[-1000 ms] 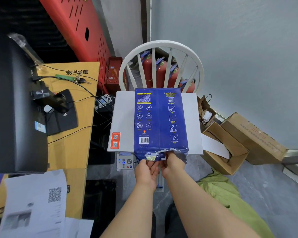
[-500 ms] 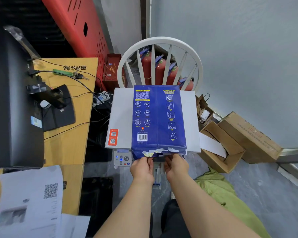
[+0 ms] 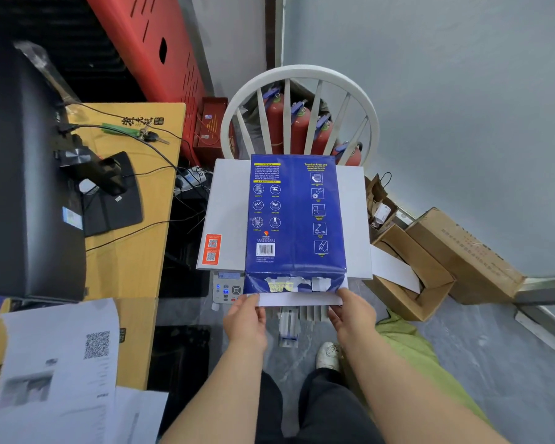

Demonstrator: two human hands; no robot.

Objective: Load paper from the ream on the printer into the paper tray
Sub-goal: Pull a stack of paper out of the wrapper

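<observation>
So the blue ream (image 3: 293, 219) is lying flat on top of the white printer (image 3: 228, 213), center of the frame, torn end facing the person. A band of white paper (image 3: 297, 299) sticks out of that torn end, just below the ripped wrapper. The left hand (image 3: 245, 322) is pinched on the paper's left corner and the right hand (image 3: 354, 315) is clamped on its right corner, so both are gripping the same sheets, one at each side. The tray (image 3: 298, 314) pokes out of the printer front right under the paper, between the two hands, and it's partly hidden by them.

Around it: a white chair (image 3: 302, 78) back just behind the printer, red extinguishers (image 3: 298, 129) showing through its slats, open cardboard boxes (image 3: 430, 261) on the floor at right. At left there's a table (image 3: 132, 238) with a black monitor (image 3: 23, 187) and cables, printed sheets (image 3: 61, 363) at lower left. A white shoe (image 3: 329, 355) sits below the tray.

Compared to half a second ago, the hands have spread from the middle of the torn end out to the corners, and the white paper now shows clear of the wrapper where before it was barely visible.
</observation>
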